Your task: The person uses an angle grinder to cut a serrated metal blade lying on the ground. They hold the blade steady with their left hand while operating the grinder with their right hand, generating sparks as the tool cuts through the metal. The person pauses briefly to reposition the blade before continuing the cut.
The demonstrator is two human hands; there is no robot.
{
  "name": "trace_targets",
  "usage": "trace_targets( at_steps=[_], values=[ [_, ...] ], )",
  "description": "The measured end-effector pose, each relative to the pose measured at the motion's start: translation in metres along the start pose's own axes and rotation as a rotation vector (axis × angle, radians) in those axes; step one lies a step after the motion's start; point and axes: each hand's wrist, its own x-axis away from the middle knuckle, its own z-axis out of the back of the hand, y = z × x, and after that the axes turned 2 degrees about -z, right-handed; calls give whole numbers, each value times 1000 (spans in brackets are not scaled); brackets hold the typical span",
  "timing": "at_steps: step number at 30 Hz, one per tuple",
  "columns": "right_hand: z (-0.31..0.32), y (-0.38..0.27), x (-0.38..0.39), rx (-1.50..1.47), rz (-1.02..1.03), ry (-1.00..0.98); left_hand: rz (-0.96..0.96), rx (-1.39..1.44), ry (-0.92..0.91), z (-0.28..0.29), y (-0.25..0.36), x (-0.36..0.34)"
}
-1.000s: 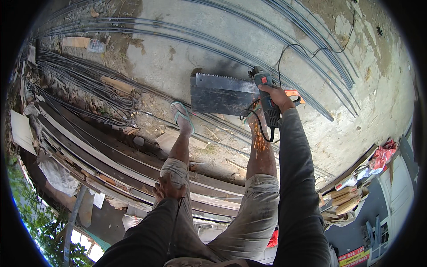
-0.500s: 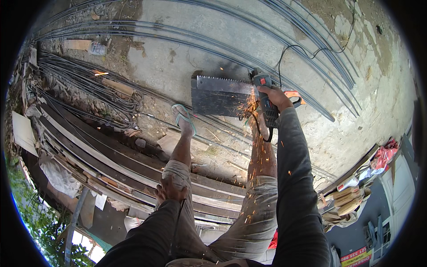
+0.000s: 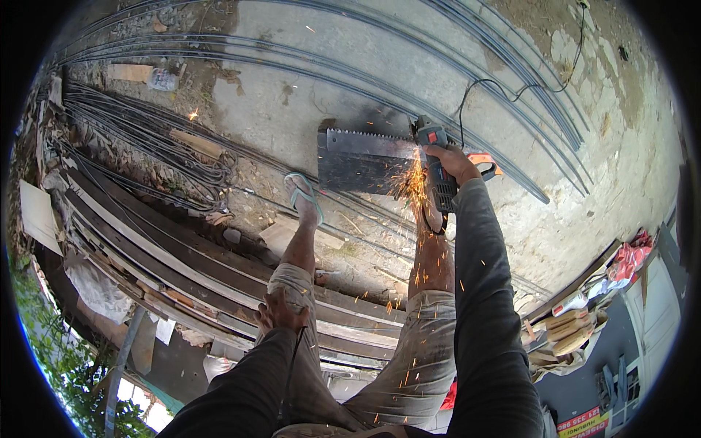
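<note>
My right hand (image 3: 453,165) grips an angle grinder (image 3: 440,185), its head toward the far side. The grinder runs against a handsaw (image 3: 371,143), and a thick burst of orange sparks (image 3: 413,182) sprays from the contact toward my right leg. The saw's toothed edge faces away from me, and its orange and black handle (image 3: 483,165) shows right of the grinder. Under the blade lies a dark flat board (image 3: 350,175). My left hand (image 3: 282,312) rests over my left knee, fingers apart and bent, with no tool in it. Sparks and the grinder hide my right foot.
Long steel bars (image 3: 350,86) cross the concrete ahead, with more to the right. A black cord (image 3: 478,82) loops over them. Bundled rods (image 3: 139,139) lie at left, beside stacked planks (image 3: 175,252). My sandalled left foot (image 3: 301,194) stands near the board. Gloves (image 3: 568,332) lie at right.
The spark burst has grown denser and spreads farther around the grinder. Both hands and the saw stay in nearly the same place.
</note>
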Motion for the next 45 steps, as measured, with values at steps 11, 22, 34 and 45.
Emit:
trace_targets(
  at_steps=[11, 22, 34, 45],
  values=[
    [-13, -37, 36, -175, 78, -3, 19, 138, -87, 13, -2, -1],
    [-24, -64, 33, 1353, 219, 493, 7, 110, -62, 11, -11, -1],
    [-51, -59, 10, 1585, 272, 515, 28, 160, -103, 3, -17, -5],
    [-55, -59, -4, 1615, 290, 538, 37, 128, -97, 8, -15, -2]
  ],
)
